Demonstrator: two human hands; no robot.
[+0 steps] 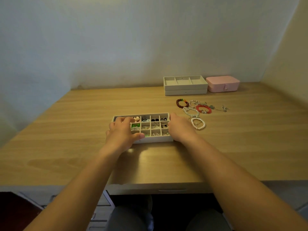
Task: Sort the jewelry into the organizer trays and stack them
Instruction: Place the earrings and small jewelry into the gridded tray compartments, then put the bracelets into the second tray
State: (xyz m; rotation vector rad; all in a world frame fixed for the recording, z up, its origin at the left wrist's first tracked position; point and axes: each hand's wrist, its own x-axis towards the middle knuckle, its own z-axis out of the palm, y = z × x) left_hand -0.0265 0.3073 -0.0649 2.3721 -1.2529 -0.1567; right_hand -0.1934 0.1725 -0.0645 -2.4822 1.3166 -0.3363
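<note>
White compartmented organizer tray [155,139]: one, lying flat near the middle of the bench, closer to the person than everything else. It has three rows of small cells, but its left end is under a hand, so the full cell count cannot be told.
Tray contents: small pieces lie in nearly every visible cell, among them pale heart shapes [137,118], green beads [135,125] and dark studs [155,120]. They are too small to count.
Stacked pale trays [185,93]: two, one on top of the other, at the far right of the bench against the wall. The top one has three open compartments.
Pink rounded jewelry box [223,83]: one, lid down with a snap tab at the front, just beside the stack on its right.
Loose bracelets: five on the bench, between the stack and the near tray, off to the right. They are a dark red bead bracelet [178,104], a pale pink bracelet [191,102], a bright red bracelet [202,106], a white bead bracelet [185,110] and a pearl bracelet [202,125], which is nearest the right hand.
Small silver pieces [224,108]: a few, right of the bright red bracelet; possibly earrings or chains, too blurred to tell.
Left hand [122,134]: grips the tray's left end, fingers curled over the far corner and thumb on the near rim.
Right hand [180,129]: clasps the tray's right end, fingers bent around the side wall.
Light wooden bench [75,130]: one, carrying all of the above.
</note>
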